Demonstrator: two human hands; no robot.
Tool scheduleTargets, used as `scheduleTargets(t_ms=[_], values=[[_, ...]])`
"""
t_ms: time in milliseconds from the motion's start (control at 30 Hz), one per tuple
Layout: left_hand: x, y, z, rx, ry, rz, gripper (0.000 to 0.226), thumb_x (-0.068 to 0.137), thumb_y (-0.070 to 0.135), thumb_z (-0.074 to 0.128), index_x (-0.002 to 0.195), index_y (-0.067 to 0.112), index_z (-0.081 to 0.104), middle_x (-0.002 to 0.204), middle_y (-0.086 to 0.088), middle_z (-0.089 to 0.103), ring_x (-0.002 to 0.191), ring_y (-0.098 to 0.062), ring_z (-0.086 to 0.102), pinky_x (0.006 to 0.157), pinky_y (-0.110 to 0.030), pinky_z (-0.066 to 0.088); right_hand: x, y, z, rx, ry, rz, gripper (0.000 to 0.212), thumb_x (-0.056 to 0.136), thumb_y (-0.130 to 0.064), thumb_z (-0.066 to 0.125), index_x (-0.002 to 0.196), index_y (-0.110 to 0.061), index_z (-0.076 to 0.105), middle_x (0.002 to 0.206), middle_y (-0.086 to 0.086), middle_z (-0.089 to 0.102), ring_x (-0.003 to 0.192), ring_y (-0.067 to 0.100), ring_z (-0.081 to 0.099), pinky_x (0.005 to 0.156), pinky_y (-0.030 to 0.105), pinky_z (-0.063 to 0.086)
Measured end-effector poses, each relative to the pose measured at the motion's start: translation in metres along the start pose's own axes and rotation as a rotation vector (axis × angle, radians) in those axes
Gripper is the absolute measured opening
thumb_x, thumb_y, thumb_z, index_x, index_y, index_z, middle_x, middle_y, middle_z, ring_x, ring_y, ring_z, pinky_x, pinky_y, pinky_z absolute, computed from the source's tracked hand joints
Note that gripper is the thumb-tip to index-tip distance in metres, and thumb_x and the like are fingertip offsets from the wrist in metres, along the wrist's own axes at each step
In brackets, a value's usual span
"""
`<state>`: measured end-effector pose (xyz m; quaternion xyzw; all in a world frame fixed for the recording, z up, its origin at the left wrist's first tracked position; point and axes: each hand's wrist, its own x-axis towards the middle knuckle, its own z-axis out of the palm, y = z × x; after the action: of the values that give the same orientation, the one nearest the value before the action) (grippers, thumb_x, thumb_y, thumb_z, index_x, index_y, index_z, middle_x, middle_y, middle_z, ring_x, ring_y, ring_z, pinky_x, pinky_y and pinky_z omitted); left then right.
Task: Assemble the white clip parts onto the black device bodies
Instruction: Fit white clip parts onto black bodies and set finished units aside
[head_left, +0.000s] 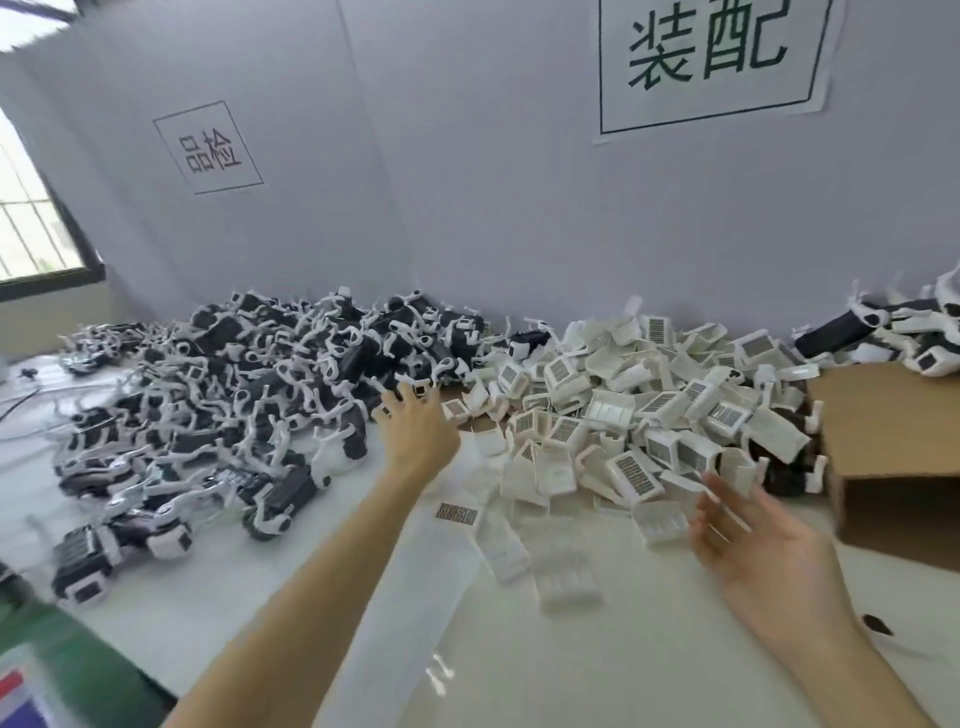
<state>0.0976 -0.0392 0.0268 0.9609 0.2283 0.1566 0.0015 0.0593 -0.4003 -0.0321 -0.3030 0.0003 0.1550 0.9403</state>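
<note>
A few white clip parts (566, 574) lie loose on the near white desk (597, 670), ribbed shells, one strip showing a dark gridded patch. The right hand (758, 551) hovers near right, palm turned up and fingers loosely spread, holding nothing as far as the blur lets me tell. The left hand (418, 428) reaches farther out, arm stretched, fingers fanned wide at the gap between the two heaps, gripping nothing. Beyond the right hand rises the white clip pile (639, 410); to the far left sprawls the heap of black device bodies (249, 395) with white arms. A cardboard box (893, 447) sits at the right, crowding the clips. Behind all, a grey wall carries two printed signs (711, 62).
</note>
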Motion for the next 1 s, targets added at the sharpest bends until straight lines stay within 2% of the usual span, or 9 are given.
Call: scheduleTargets(t_ms=[67, 200, 300, 433, 533, 633, 700, 900, 1000], values=[[0.016, -0.039, 0.008, 0.265, -0.11, -0.087, 0.048, 0.109, 0.042, 0.046, 0.153, 0.024, 0.045, 0.169, -0.026, 0.021, 0.154, -0.052, 0.023, 0.122, -0.07, 0.019, -0.004, 0.001, 0.005, -0.004, 0.005, 0.004, 0.037, 0.1, -0.034, 0.057, 0.103, -0.006, 0.08, 0.089, 0.008, 0.071, 0.073, 0.019, 0.072, 0.065, 0.027, 0.063], [0.023, -0.079, 0.028, 0.496, -0.155, -0.083, 0.041, 0.11, 0.027, 0.045, 0.148, 0.02, 0.057, 0.154, -0.022, 0.044, 0.141, -0.039, 0.045, 0.119, -0.052, 0.033, -0.006, 0.002, 0.009, -0.008, 0.013, -0.004, 0.033, 0.09, -0.033, 0.063, 0.096, -0.007, 0.082, 0.087, 0.008, 0.072, 0.073, 0.019, 0.071, 0.065, 0.027, 0.063], [0.021, -0.068, 0.03, 0.548, -0.031, 0.116, 0.037, 0.105, 0.016, 0.057, 0.141, 0.02, 0.063, 0.146, -0.013, 0.052, 0.135, -0.029, 0.051, 0.118, -0.039, 0.037, -0.005, 0.003, 0.008, -0.029, 0.02, -0.024, 0.032, 0.088, -0.034, 0.064, 0.093, -0.008, 0.084, 0.087, 0.009, 0.073, 0.072, 0.02, 0.071, 0.065, 0.027, 0.062], [0.014, -0.032, 0.018, 0.534, 0.136, 0.458, 0.044, 0.096, 0.008, 0.067, 0.138, 0.023, 0.065, 0.144, -0.008, 0.053, 0.139, -0.028, 0.045, 0.125, -0.041, 0.025, -0.006, 0.003, 0.008, -0.044, 0.035, 0.002, 0.033, 0.088, -0.035, 0.065, 0.097, -0.009, 0.083, 0.09, 0.009, 0.072, 0.075, 0.021, 0.069, 0.074, 0.03, 0.057], [-0.001, 0.005, -0.001, 0.47, 0.256, 0.619, 0.04, 0.088, 0.004, 0.07, 0.123, 0.024, 0.072, 0.147, -0.009, 0.05, 0.142, -0.029, 0.043, 0.13, -0.053, 0.013, -0.008, 0.004, 0.009, -0.04, 0.044, 0.02, 0.033, 0.09, -0.034, 0.065, 0.103, -0.007, 0.081, 0.089, 0.009, 0.072, 0.075, 0.021, 0.069, 0.065, 0.028, 0.062], [-0.032, 0.038, -0.018, 0.29, 0.477, 0.755, 0.051, 0.063, -0.008, 0.078, 0.107, 0.018, 0.075, 0.127, -0.01, 0.063, 0.116, -0.031, 0.063, 0.116, -0.057, 0.039, -0.013, 0.002, 0.015, -0.069, 0.062, 0.003, 0.036, 0.087, -0.033, 0.066, 0.111, -0.007, 0.076, 0.092, 0.009, 0.072, 0.076, 0.021, 0.07, 0.063, 0.028, 0.061], [-0.055, 0.057, -0.023, 0.028, 0.591, 0.804, 0.061, 0.057, -0.016, 0.075, 0.109, 0.015, 0.074, 0.123, -0.012, 0.066, 0.108, -0.033, 0.065, 0.102, -0.053, 0.049, -0.014, -0.002, 0.02, -0.137, 0.076, -0.028, 0.036, 0.087, -0.031, 0.065, 0.114, -0.009, 0.074, 0.097, 0.01, 0.074, 0.078, 0.02, 0.073, 0.065, 0.028, 0.062], [-0.126, 0.115, -0.016, -0.313, 0.51, 1.115, 0.058, 0.086, -0.01, 0.044, 0.128, 0.023, 0.066, 0.141, -0.009, 0.059, 0.123, -0.031, 0.059, 0.094, -0.043, 0.048, -0.024, -0.027, 0.036, -0.418, -0.001, -0.173, 0.049, 0.093, -0.039, 0.069, 0.135, -0.014, 0.065, 0.119, 0.02, 0.072, 0.119, 0.036, 0.069, 0.098, 0.044, 0.056], [-0.147, 0.13, -0.003, -0.316, 0.469, 1.203, 0.064, 0.086, -0.013, 0.048, 0.137, 0.023, 0.063, 0.147, -0.008, 0.057, 0.127, -0.029, 0.055, 0.097, -0.041, 0.046, -0.03, -0.044, 0.033, -0.641, 0.003, -0.139, 0.044, 0.099, -0.038, 0.068, 0.127, -0.006, 0.072, 0.124, 0.018, 0.073, 0.122, 0.03, 0.068, 0.105, 0.041, 0.053]])
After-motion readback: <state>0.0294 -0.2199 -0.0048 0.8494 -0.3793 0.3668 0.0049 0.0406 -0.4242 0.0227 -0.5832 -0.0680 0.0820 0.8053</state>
